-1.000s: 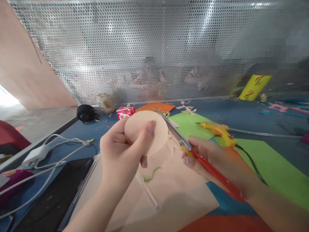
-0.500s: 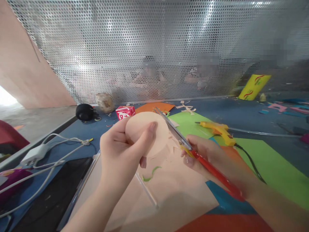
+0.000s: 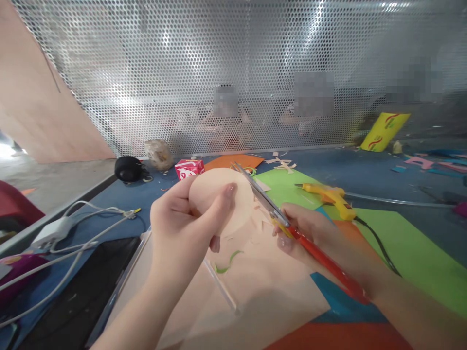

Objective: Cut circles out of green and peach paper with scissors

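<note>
Between its thumb and fingers my left hand (image 3: 186, 221) grips a round peach paper disc (image 3: 215, 187), tilted up toward me. My right hand (image 3: 317, 233) is wrapped round red-handled scissors (image 3: 270, 204). Their blades point up and left, lying along the disc's right edge; whether they touch it I cannot tell. Beneath both hands lies a large peach sheet (image 3: 270, 287) with small paper clippings, a curled green strip (image 3: 229, 263) and a clear glue stick (image 3: 221, 286).
A yellow glue gun (image 3: 332, 197) rests on green paper (image 3: 408, 243) to the right. White cables (image 3: 78, 243) and a black flat object (image 3: 80, 291) lie left. A red box (image 3: 189, 168) and orange paper (image 3: 233, 162) sit behind the hands, before a perforated metal panel (image 3: 219, 58).
Almost nothing differs. The disc and my left hand have shifted very slightly left, while my right hand and the scissors keep their place.
</note>
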{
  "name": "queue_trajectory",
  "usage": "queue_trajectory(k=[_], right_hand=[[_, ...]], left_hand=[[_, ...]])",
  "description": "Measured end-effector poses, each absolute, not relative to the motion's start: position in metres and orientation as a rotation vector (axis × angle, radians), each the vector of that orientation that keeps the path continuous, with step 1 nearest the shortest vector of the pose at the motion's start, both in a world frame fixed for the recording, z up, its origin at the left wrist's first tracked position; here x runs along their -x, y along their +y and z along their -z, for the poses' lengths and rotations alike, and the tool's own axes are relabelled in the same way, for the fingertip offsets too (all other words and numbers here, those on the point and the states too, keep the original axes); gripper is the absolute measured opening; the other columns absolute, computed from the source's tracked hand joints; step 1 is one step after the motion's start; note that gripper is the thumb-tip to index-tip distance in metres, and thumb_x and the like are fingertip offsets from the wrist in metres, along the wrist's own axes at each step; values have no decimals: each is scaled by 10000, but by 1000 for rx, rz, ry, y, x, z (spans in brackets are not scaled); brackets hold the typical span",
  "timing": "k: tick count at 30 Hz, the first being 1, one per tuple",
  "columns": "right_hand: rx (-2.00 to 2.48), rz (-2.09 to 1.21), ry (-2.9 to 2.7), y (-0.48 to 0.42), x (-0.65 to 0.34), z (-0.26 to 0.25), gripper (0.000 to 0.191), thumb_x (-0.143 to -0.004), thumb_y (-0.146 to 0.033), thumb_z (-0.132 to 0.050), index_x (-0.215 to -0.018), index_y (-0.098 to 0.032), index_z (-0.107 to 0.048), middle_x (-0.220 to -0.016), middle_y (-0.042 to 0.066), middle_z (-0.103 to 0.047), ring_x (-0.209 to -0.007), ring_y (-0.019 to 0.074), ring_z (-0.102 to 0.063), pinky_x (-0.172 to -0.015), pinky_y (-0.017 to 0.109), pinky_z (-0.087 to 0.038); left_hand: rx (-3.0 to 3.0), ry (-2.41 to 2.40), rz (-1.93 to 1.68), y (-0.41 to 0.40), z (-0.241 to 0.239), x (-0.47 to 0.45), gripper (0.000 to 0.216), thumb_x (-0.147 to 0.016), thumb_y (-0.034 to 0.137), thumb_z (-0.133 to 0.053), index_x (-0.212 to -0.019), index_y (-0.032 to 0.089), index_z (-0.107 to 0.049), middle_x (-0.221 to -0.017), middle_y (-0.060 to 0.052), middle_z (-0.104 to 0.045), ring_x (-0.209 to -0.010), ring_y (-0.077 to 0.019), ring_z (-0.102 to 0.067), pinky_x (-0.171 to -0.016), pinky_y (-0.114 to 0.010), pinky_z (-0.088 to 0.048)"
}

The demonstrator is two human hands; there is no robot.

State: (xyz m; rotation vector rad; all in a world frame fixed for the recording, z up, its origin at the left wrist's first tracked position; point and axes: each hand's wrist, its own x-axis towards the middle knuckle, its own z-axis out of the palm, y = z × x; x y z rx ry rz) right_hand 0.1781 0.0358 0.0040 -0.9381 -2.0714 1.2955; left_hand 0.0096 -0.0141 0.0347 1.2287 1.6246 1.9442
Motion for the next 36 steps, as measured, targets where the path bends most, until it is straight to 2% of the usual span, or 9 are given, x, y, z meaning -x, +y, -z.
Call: queue_trajectory(k=[10,14,23,27,36], right_hand=[[916,-1345,-2005,36,-177,-1,271,-826,-373,-616,-699,-247,-412,-659,-19,-429,-593,159,-419,-516,287,-351],[914,-1324,-2029,37,-178,0,269,-825,-381,-613,-715,-251,-406,-691,-16,-437,-626,170,-433,-550,303,-358],[912,-1307,-2042,38,-178,-1,294,-818,-424,-616,-713,-251,-403,-672,-22,-428,-594,158,-399,-516,295,-306],[936,-1286,-2046,38,-178,0,315,-799,-452,-638,-706,-252,-413,-676,-13,-449,-604,166,-414,-523,303,-329],[925,-1305,-2037,36,-178,-1,295,-828,-416,-604,-703,-245,-398,-662,-23,-410,-587,149,-377,-510,288,-304]], left_hand=[[-1185,1642,-1951,-15,-37,-12,222,-692,252,-727,-537,183,-582,-346,85,-453,-236,-26,-326,-239,-148,-227],[-1176,1662,-1943,-15,-37,-12,198,-694,254,-724,-554,188,-600,-353,85,-461,-242,-27,-336,-249,-147,-234],[-1197,1657,-1941,-15,-37,-12,228,-697,282,-730,-542,192,-589,-353,92,-452,-248,-23,-331,-262,-148,-233],[-1189,1670,-1942,-15,-37,-12,214,-705,262,-720,-547,189,-596,-348,92,-452,-246,-19,-328,-267,-141,-231],[-1178,1675,-1924,-16,-38,-13,198,-708,259,-719,-562,189,-605,-340,91,-445,-243,-26,-330,-263,-147,-231]])
